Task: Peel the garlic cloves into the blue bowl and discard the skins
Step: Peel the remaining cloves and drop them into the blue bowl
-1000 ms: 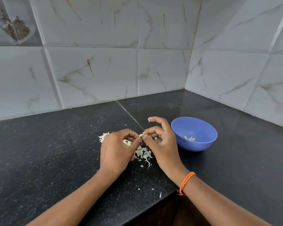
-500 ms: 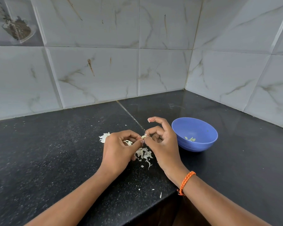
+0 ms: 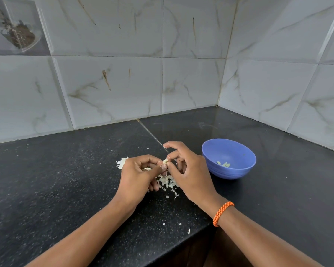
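A small pale garlic clove (image 3: 165, 161) is pinched between my left hand (image 3: 138, 175) and my right hand (image 3: 189, 173), just above the black counter. My left thumb presses its near side; my right thumb and middle finger nip its right end, index finger raised. Loose white skins (image 3: 167, 182) lie in a small heap under both hands. More garlic or skin (image 3: 121, 162) shows white behind my left hand, partly hidden. The blue bowl (image 3: 239, 170) stands to the right of my right hand and holds a few peeled cloves (image 3: 224, 164).
The black granite counter (image 3: 66, 180) runs into a tiled corner at the back right. Its front edge cuts in near my right wrist, with a few skin flakes (image 3: 189, 230) close to it. An orange cord bracelet (image 3: 222, 212) is on my right wrist.
Both hands stay together over the skin heap. The fingertips have shifted slightly on the clove, which now shows a little more between them.
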{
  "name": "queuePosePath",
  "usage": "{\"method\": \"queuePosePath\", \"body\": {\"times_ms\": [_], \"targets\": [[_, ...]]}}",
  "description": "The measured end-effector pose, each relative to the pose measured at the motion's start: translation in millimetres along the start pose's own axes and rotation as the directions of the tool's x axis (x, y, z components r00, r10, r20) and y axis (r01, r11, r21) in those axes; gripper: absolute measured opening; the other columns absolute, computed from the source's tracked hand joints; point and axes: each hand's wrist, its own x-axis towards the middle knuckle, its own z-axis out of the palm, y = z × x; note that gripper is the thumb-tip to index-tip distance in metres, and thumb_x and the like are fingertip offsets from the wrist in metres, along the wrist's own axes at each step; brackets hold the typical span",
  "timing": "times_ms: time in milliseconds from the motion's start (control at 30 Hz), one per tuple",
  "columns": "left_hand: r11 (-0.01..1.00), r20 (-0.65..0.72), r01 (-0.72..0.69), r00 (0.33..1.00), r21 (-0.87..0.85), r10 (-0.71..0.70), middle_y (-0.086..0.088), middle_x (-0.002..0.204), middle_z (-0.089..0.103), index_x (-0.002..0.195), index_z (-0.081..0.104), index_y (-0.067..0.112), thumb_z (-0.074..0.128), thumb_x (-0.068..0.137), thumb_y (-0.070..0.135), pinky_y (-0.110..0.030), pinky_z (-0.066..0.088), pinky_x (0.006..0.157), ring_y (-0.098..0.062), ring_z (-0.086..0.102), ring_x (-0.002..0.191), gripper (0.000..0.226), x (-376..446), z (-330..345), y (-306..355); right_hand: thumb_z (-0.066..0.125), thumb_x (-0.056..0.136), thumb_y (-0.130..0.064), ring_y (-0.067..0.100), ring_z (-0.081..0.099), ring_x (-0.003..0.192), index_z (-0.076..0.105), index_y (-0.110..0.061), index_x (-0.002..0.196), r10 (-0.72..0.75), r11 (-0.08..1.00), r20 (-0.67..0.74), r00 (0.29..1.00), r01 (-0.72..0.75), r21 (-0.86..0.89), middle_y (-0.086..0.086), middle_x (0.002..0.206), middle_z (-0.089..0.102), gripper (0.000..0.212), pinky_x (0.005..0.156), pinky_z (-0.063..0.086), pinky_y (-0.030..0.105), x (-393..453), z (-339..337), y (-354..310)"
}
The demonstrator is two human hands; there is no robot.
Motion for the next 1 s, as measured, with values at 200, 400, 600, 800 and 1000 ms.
{"method": "queuePosePath", "body": {"times_ms": [200, 400, 600, 800, 1000], "targets": [[0.999, -0.028, 0.006, 1.000, -0.035, -0.007, -0.014, 0.080, 0.078, 0.089, 0.078, 0.008, 0.079, 0.097, 0.013, -0.029, 0.042, 0.046, -0.026, 0.057, 0.046, 0.010, 3, -1, -2, 0.058, 0.108, -0.012, 0.011, 0.073, 0.084, 0.052, -0.040, 0.152, 0.059, 0.998, 0.010, 0.998, -0.059, 0.032, -0.018, 0.102, 0.076, 0.052, 0.078, 0.060, 0.036, -4, 1, 8], [0.999, -0.039, -0.033, 0.999, 0.033, 0.035, -0.009, 0.080, 0.078, 0.089, 0.079, 0.014, 0.080, 0.097, 0.019, -0.024, 0.041, 0.044, -0.028, 0.057, 0.046, 0.010, 4, -1, -3, 0.070, 0.101, -0.011, 0.020, 0.073, 0.095, 0.058, -0.034, 0.144, 0.167, 0.926, 0.010, 0.986, -0.160, 0.342, -0.007, 0.106, 0.075, 0.050, 0.079, 0.060, 0.046, -3, 2, -1], [0.994, -0.061, -0.048, 0.997, 0.102, 0.054, -0.002, 0.082, 0.081, 0.086, 0.082, 0.020, 0.082, 0.095, 0.023, -0.022, 0.042, 0.043, -0.032, 0.063, 0.046, 0.009, 0, -1, 3, 0.083, 0.092, -0.015, 0.021, 0.074, 0.088, 0.061, -0.030, 0.140, 0.150, 0.935, -0.037, 0.988, -0.129, 0.331, -0.010, 0.098, 0.075, 0.054, 0.073, 0.060, 0.042, -4, 4, -4], [0.966, -0.119, -0.075, 0.987, 0.247, 0.107, 0.005, 0.072, 0.079, 0.083, 0.083, 0.031, 0.083, 0.096, 0.027, -0.027, 0.051, 0.049, -0.026, 0.069, 0.046, 0.013, -3, 0, 9, 0.085, 0.090, -0.012, 0.019, 0.071, 0.078, 0.065, -0.030, 0.134, 0.126, 0.958, -0.113, 0.986, -0.091, 0.270, -0.009, 0.090, 0.075, 0.052, 0.066, 0.057, 0.034, -4, 7, -3], [0.919, -0.126, -0.109, 0.978, 0.379, 0.168, 0.008, 0.072, 0.078, 0.080, 0.081, 0.038, 0.087, 0.091, 0.031, -0.035, 0.060, 0.058, -0.018, 0.069, 0.044, 0.015, 0, -1, 3, 0.080, 0.089, -0.006, 0.022, 0.060, 0.065, 0.064, -0.032, 0.134, 0.060, 0.992, -0.163, 0.985, -0.041, 0.116, -0.012, 0.086, 0.071, 0.054, 0.059, 0.050, 0.024, -6, 9, -2]]}}
